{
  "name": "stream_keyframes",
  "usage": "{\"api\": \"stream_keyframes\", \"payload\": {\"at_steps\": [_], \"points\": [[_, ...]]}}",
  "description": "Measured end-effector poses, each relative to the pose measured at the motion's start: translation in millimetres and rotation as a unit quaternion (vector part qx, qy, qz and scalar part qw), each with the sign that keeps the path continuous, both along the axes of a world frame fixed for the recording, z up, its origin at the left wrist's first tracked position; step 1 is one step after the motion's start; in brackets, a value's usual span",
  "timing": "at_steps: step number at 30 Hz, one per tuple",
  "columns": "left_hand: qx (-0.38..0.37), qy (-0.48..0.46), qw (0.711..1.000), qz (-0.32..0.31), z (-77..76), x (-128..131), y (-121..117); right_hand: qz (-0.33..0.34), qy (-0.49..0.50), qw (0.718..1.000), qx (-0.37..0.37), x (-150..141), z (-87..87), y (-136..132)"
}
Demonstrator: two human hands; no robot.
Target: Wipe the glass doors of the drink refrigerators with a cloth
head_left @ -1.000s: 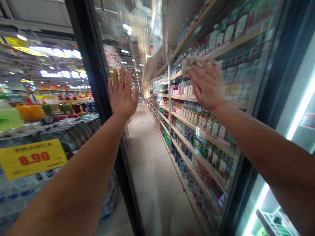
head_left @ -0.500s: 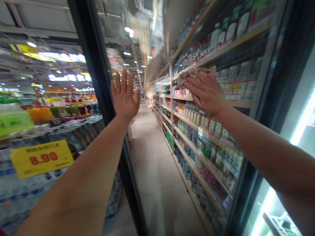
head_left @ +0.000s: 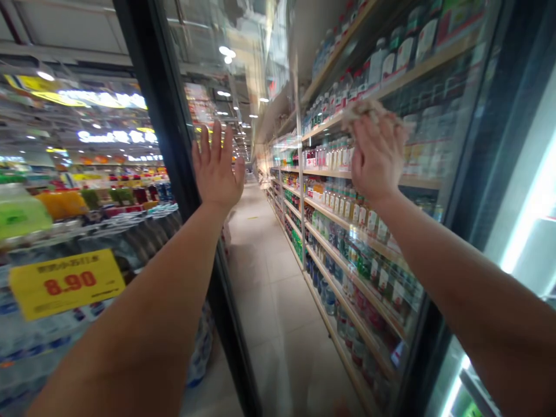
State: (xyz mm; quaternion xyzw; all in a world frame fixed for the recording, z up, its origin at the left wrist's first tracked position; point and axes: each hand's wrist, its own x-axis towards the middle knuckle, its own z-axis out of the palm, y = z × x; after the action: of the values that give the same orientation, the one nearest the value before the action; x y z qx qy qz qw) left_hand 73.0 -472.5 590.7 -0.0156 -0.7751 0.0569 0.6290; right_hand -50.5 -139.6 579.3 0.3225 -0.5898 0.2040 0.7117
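A glass cooler door [head_left: 278, 324] fills the middle of the view and mirrors a store aisle with drink shelves. My left hand [head_left: 217, 168] is open, fingers up, palm pressed flat on the glass beside the door's black frame [head_left: 165, 116]. My right hand [head_left: 377, 156] presses a crumpled beige cloth [head_left: 365, 110] against the glass, higher up on the right. The cloth's edge shows above my fingertips; the remainder is hidden under the hand.
Left of the black frame stand stacked water bottles with a yellow 8.90 price sign [head_left: 65, 284] and colourful goods behind. At the far right the cooler's lit interior [head_left: 525, 220] and a wire shelf edge [head_left: 478, 394] show.
My right hand has wiped the cloth across the glass: down and left at first, then up and to the right. My left hand has stayed flat on the glass.
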Motion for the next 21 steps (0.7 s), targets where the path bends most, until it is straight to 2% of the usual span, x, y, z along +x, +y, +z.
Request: {"api": "stream_keyframes", "payload": {"at_steps": [1,2,3,6,7,8,9,12,14,16,18,19,20,21], "points": [[0.000,0.001,1.000,-0.001,0.1,-1,-1,0.006,-0.004,0.998,-0.067,-2,-0.7,0],[-0.003,0.002,1.000,-0.001,0.2,-1,-1,0.012,-0.007,0.996,-0.090,-3,-1.5,0],[-0.006,0.003,1.000,0.001,0.2,-1,-2,0.016,-0.008,0.998,-0.065,-3,-2.4,0],[-0.010,0.009,1.000,-0.001,-0.2,-1,-1,0.017,-0.024,0.989,0.146,2,-5.3,1],[-0.011,0.010,1.000,-0.002,-0.3,0,-1,0.015,-0.034,0.983,0.182,3,-5.9,1],[-0.011,0.009,1.000,-0.004,-0.5,0,0,0.012,-0.044,0.983,0.180,5,-6.2,1],[-0.009,0.009,1.000,-0.005,-0.5,0,0,0.007,-0.054,0.988,0.143,5,-6.3,1],[-0.008,0.004,1.000,-0.005,-0.3,1,2,-0.013,-0.065,0.997,-0.029,4,-4.5,-4],[-0.010,0.004,1.000,-0.002,0.1,1,2,-0.034,-0.059,0.997,-0.048,6,-1.0,-9],[-0.010,0.005,1.000,-0.004,0.4,2,3,-0.052,-0.048,0.996,0.047,11,6.3,-12],[-0.009,0.005,1.000,-0.009,0.5,3,4,-0.058,-0.039,0.979,0.191,18,18.4,-13],[-0.009,0.006,1.000,-0.010,0.5,3,5,-0.058,-0.043,0.969,0.236,22,26.0,-12],[-0.009,0.007,1.000,-0.008,0.5,4,5,-0.058,-0.054,0.966,0.247,25,33.7,-11],[-0.009,0.008,1.000,-0.004,0.4,4,6,-0.060,-0.075,0.971,0.219,28,41.1,-10]]}}
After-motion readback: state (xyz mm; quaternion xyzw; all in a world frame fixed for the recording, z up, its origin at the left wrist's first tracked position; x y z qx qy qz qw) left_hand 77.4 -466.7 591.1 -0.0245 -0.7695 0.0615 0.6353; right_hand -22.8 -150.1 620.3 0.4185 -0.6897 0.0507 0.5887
